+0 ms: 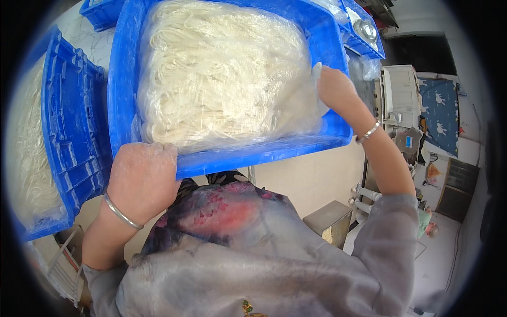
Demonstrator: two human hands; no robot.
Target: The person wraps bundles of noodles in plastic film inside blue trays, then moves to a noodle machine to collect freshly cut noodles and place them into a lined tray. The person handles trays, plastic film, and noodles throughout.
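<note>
A large blue plastic crate (261, 157) stands before me, filled with pale noodles (222, 75) under a clear plastic sheet (295, 101). My left hand (144, 178) is closed over the crate's near left corner; its fingertips are hidden, so what it grips there cannot be told for certain. At the right wall of the crate, my right hand (336, 89) is closed on a bunched edge of the plastic sheet. The sheet lies close over the noodles and looks drawn towards the right hand. Both wrists wear a silver bangle.
To the left stands another blue crate (75, 119) of noodles under plastic. Smaller blue crates are at the upper left (103, 16) and upper right (364, 43), the latter holding a metal item. A metal box (330, 218) is at lower right. Another person (425, 224) is farther off.
</note>
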